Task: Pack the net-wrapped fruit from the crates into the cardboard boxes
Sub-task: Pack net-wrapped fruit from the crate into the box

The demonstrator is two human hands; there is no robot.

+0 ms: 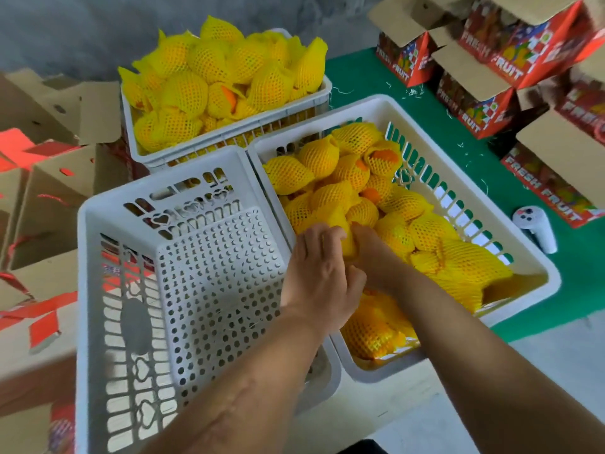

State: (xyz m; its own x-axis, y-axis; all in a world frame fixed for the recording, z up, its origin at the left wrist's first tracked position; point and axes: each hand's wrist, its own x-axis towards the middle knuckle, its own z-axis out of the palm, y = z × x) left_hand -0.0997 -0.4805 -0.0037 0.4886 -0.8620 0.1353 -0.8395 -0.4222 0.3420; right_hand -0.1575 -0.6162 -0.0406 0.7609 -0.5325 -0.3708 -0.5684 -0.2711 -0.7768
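A white crate [520,247] on the right holds several oranges in yellow foam nets [330,158]. Both hands reach into its near left part. My left hand [319,276] curls over the crate's left wall, its fingers closed on a net-wrapped fruit [343,231]. My right hand [373,253] grips the same fruit from the right; its fingers are partly hidden. A second white crate [229,126] behind is heaped with netted fruit [222,70]. An empty white crate [98,290] lies tilted at the left. Open red cardboard boxes [484,93] printed FRESH FRUIT stand at the back right.
More cardboard boxes [49,198] with open flaps and red trim fill the left side. A white hand-held controller [537,227] lies on the green mat [376,80] to the right of the crate. The pale floor [409,404] shows at the front.
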